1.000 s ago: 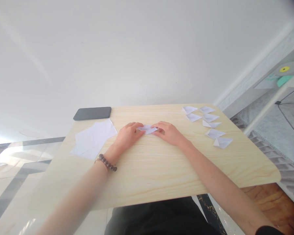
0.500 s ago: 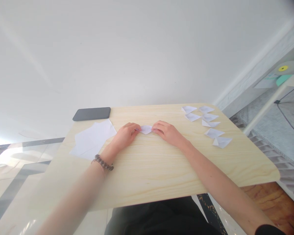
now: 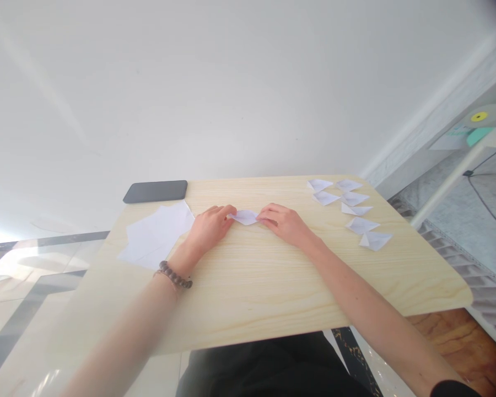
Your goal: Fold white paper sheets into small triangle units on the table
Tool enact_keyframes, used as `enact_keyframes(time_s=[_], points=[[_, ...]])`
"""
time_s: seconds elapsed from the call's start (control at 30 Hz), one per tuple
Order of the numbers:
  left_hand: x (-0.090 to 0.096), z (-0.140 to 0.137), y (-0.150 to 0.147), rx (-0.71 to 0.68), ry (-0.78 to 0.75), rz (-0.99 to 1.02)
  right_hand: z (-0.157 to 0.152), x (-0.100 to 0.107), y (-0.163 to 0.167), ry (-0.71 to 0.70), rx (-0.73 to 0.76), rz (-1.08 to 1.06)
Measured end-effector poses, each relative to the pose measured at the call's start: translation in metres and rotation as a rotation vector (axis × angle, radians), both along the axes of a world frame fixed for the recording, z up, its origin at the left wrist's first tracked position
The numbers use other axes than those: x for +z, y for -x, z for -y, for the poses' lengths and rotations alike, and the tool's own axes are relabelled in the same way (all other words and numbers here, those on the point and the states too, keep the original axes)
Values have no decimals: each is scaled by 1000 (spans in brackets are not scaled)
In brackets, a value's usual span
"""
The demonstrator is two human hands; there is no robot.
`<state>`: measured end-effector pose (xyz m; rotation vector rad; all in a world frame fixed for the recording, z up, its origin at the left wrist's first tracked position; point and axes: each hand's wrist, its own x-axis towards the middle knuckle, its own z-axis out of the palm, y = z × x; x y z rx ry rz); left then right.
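A small folded white paper boat is stretched between my two hands over the middle of the table. My left hand pinches its left end, and my right hand pinches the right end between thumb and fingers. Several similar paper boats lie in loose rows at the right of the table. Left of my left hand is an overlapping pile of white paper sheets, which my hand partly covers at its right edge.
A dark phone lies flat at the table's back left corner. The light wooden table has rounded corners and stands close to a white wall. To the right, beyond the table, is a white metal pole.
The left fingers have shifted slightly on the paper boat, so more of its left end shows. The right hand stays nearly in place; the other papers have not moved.
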<state>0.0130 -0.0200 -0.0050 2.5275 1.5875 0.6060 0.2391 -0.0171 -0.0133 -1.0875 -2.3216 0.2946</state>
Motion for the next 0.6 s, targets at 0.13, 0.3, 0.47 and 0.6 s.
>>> enact_keyframes(time_s=[0.13, 0.3, 0.47, 0.6], points=[[1, 0, 0, 7, -11, -14, 1, 1, 0, -7, -11, 0], [2, 0, 1, -55, -30, -30, 1, 1, 0, -5, -24, 4], [-4, -3, 3, -82, -56, -29, 1, 0, 1, -1, -29, 2], [-6, -5, 3, -66, -44, -18, 2, 1, 2, 0, -18, -9]])
